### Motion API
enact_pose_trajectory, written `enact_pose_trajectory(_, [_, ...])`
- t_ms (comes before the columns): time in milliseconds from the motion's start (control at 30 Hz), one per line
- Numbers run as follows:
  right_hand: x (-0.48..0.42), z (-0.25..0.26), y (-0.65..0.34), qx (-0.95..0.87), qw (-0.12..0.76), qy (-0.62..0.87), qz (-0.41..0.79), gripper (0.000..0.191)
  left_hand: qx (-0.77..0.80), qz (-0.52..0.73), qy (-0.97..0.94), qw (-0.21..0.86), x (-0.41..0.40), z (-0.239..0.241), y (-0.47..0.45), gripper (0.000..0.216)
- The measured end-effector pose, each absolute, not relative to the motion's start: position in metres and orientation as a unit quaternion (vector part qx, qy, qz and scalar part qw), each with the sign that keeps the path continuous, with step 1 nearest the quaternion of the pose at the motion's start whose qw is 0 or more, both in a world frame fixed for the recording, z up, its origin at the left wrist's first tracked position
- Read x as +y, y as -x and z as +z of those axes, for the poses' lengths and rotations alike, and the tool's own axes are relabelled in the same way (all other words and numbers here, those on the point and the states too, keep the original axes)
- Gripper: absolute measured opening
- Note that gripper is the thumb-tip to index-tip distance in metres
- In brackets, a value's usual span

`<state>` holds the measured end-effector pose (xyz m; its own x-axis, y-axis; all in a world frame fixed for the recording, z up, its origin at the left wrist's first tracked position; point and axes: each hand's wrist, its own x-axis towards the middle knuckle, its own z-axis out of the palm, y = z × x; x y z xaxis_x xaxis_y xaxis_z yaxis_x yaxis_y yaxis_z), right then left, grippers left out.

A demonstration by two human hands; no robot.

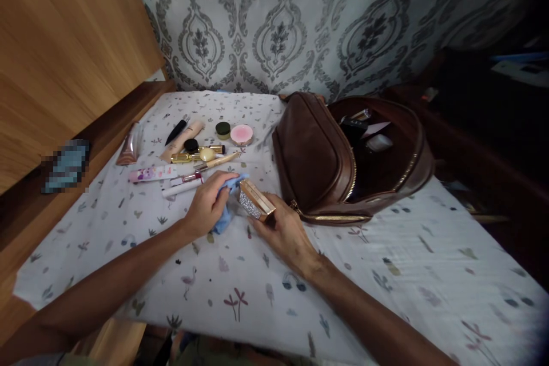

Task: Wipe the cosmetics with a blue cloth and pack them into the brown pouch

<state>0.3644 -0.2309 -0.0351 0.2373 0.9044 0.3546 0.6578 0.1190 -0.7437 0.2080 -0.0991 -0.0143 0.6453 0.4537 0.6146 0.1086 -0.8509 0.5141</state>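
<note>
My left hand [209, 203] is closed on a crumpled blue cloth [222, 222], pressing part of it to the near end of a gold compact case [256, 199] with a silver glitter side. The case sits tilted in the grip of my right hand [288, 231], fingers along its far edge and thumb below. Just beyond my left hand lie a white tube with a pink cap [152, 174], a white slim stick [182, 186] and a makeup brush [217, 162]. To the right of my right hand stands an open brown leather bag [315, 151].
Farther back on the patterned cloth rest a pink round compact [242, 134], a dark-lidded jar [223, 130], a beige tube [183, 142] and a brown clear tube [130, 144]. Small items [379, 143] show inside the bag. A wooden panel [77, 17] bounds the left; patterned wallpaper rises behind.
</note>
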Motion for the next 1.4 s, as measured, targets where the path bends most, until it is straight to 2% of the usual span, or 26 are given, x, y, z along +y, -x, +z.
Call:
enact_pose_trajectory(133, [-0.232,-0.035,-0.364,-0.610,0.437,0.649,0.125,0.023,0.123,0.431,-0.876,0.180,-0.105,-0.004,-0.206,0.035])
enact_pose_trajectory(267, [-0.235,-0.033,-0.362,-0.638,0.437,0.630,0.073,0.030,0.033,0.426,-0.899,0.096,-0.115,0.002,-0.203,0.043])
enact_pose_trajectory(400, [-0.238,-0.031,-0.360,-0.654,0.417,0.630,0.035,0.009,-0.024,0.421,-0.906,0.028,-0.123,0.002,-0.204,0.043])
enact_pose_trajectory(467, [-0.238,-0.030,-0.360,-0.652,0.418,0.631,0.030,0.009,-0.028,0.413,-0.910,0.011,-0.123,0.002,-0.205,0.043])
enact_pose_trajectory(667, [-0.238,-0.025,-0.361,-0.634,0.453,0.626,0.040,0.027,0.012,0.402,-0.916,0.017,-0.114,0.003,-0.204,0.046])
enact_pose_trajectory(1000, [-0.240,-0.022,-0.362,-0.624,0.458,0.632,0.035,0.022,0.097,0.391,-0.915,0.031,-0.101,-0.005,-0.203,0.043])
enact_pose_trajectory(1267, [-0.241,-0.023,-0.360,-0.595,0.484,0.632,0.108,0.032,0.148,0.365,-0.914,0.094,-0.093,-0.012,-0.203,0.037])
enact_pose_trajectory(1400, [-0.239,-0.028,-0.363,-0.578,0.502,0.634,0.111,0.039,0.165,0.323,-0.928,0.086,-0.086,-0.018,-0.203,0.031])
